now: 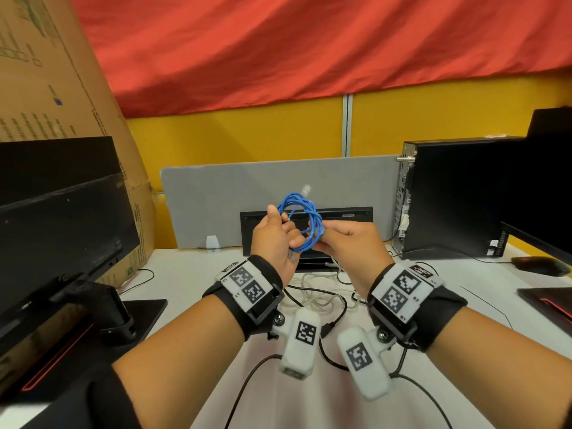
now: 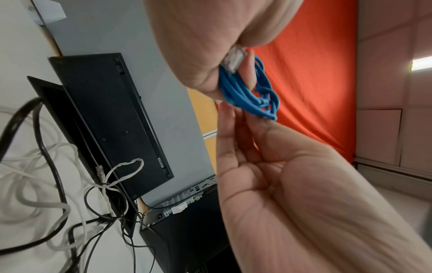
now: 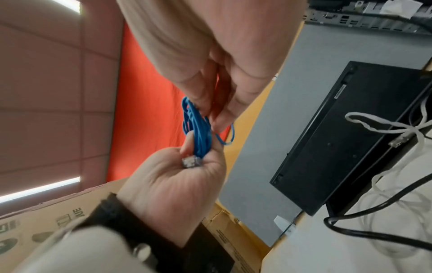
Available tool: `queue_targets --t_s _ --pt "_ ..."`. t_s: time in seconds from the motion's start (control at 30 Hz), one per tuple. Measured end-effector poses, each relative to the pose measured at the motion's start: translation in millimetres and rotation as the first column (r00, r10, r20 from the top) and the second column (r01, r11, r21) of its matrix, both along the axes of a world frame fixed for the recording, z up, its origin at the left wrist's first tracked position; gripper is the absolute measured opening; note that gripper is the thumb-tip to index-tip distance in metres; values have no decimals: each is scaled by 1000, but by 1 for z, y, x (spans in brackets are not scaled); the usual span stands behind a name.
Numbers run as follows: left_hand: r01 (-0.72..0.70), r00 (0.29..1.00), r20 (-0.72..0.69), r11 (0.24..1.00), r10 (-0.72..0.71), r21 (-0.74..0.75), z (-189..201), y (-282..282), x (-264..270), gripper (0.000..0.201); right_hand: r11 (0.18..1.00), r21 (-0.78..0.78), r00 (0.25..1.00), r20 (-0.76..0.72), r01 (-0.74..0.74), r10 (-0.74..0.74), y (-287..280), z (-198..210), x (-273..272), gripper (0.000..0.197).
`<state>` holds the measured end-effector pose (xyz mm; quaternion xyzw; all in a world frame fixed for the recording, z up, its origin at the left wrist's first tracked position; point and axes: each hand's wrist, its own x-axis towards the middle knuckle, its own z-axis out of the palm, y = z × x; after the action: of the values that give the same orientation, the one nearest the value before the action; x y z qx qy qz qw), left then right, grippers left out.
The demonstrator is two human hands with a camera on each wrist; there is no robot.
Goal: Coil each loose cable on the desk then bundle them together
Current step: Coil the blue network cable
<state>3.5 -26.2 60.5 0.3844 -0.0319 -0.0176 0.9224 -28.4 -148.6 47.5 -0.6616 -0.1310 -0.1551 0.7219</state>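
A blue network cable [image 1: 301,222], wound into a small coil, is held up above the desk between both hands. My left hand [image 1: 283,226] grips one side of the coil, with a clear plug [image 2: 233,59] tucked against its palm. My right hand [image 1: 322,239] pinches the opposite side of the blue coil [image 3: 198,129] with thumb and fingertips. The other clear plug [image 1: 306,189] sticks up from the top of the coil. A loose white cable [image 1: 318,292] and a black cable [image 1: 334,357] lie tangled on the white desk [image 1: 185,274] below my hands.
A black keyboard [image 1: 343,213] leans upright against a grey divider [image 1: 216,205] behind the hands. A monitor [image 1: 62,230] and a cardboard box [image 1: 46,72] stand at the left. A black computer tower [image 1: 458,196] and a mouse [image 1: 540,264] are at the right.
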Motion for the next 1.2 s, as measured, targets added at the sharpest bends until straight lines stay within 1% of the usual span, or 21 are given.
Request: queue_targets --t_s 0.1,0.17,0.23,0.33,0.43,0.5,0.63,0.7,0.77,0.83,0.93,0.97,1.0,1.03,1.07,1.1,1.13,1.17,1.2 --pt "-3 1000 21 1000 3 8 -3 1 0 38 998 -13 998 7 -55 55 -2 3 -4 23" --pt "2 999 47 999 -4 39 -4 1 0 39 997 -47 997 43 -56 58 1 3 -8 21" --pt "5 997 73 995 -13 98 -7 0 -1 40 998 -46 996 71 -49 52 4 2 -12 17" --pt "30 995 85 988 -43 153 -8 0 -2 42 999 18 999 29 -31 30 3 1 -9 29" --pt "47 990 119 980 -71 193 -7 1 -1 46 994 37 995 -18 -102 102 2 1 -7 31" --pt "43 987 142 975 -75 217 -6 1 -2 42 986 70 987 -46 -149 153 2 1 -7 30" --pt "73 985 141 977 -103 199 -3 0 -4 38 951 240 966 -123 -193 227 1 3 -3 35" --pt "92 983 142 978 -120 187 -2 -1 -5 37 949 264 965 -147 -174 218 2 4 0 39" --pt "111 976 165 975 -144 192 -1 -2 -6 39 976 193 976 -171 -102 136 3 5 3 42" --pt "114 970 187 971 -154 208 0 -4 -6 42 998 61 984 -174 -15 25 2 5 3 46" --pt "75 976 185 972 -118 222 0 -3 -3 42 985 -165 991 -112 48 -67 -1 6 0 69" --pt "62 978 178 971 -105 232 0 -2 -2 41 964 -257 994 -64 68 -87 -2 6 -1 72" --pt "56 981 169 969 -99 241 -1 0 -1 41 928 -354 992 2 119 -127 -3 6 -2 70" --pt "57 982 160 968 -99 244 -3 1 0 41 868 -453 979 85 205 -186 -5 7 -2 64" --pt "62 983 153 968 -101 242 -3 2 0 41 776 -553 953 187 304 -240 -6 7 -3 52" --pt "69 984 145 969 -105 237 -4 2 0 42 664 -634 918 296 396 -265 -5 8 -5 36" --pt "76 984 138 970 -110 232 -3 3 0 42 577 -681 891 378 450 -249 -4 8 -6 20" --pt "85 985 130 971 -116 223 -2 4 0 43 528 -713 885 414 461 -212 -4 6 -7 13" --pt "97 985 120 973 -124 210 -1 4 0 44 505 -733 886 427 456 -181 -5 3 -8 13"
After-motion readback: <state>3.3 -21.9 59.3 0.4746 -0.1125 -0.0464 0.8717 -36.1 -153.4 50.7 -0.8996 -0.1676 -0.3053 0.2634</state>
